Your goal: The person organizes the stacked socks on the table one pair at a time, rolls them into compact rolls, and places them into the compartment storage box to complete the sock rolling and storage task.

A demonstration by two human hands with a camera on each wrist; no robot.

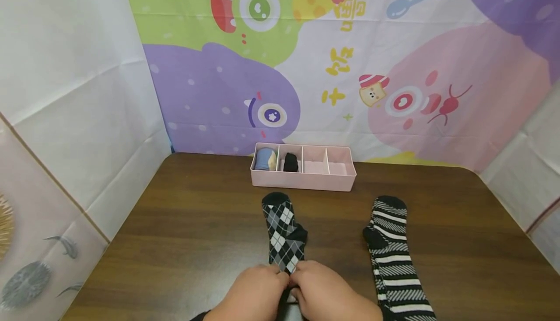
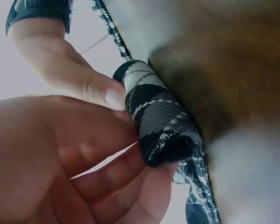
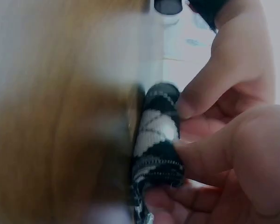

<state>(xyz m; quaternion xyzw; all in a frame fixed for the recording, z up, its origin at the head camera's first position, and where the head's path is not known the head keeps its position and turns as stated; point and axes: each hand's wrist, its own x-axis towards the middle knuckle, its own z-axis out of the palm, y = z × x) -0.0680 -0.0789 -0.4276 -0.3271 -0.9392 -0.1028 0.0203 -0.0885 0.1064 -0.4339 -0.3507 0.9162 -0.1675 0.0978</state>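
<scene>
An argyle sock (image 1: pixel 280 228) in black, grey and white lies on the table, toe toward the back. Its near end is turned into a small roll (image 2: pixel 156 109), seen clearly in the left wrist view. My left hand (image 1: pixel 258 287) pinches one side of this roll between thumb and fingers. From the other side my right hand (image 1: pixel 328 289) grips it, with the thumb on the patterned fabric (image 3: pixel 154 133). Both hands are close together, and in the head view they hide most of the roll. To the right lies a black and white striped sock (image 1: pixel 395 258), stretched flat and untouched.
A pink divided box (image 1: pixel 302 181) stands at the back of the wooden table (image 1: pixel 197 223). Its leftmost compartment holds a blue rolled item (image 1: pixel 263 159); a black one (image 1: pixel 290 162) sits beside it in the second. Behind hangs a cartoon-print cloth (image 1: pixel 323 131).
</scene>
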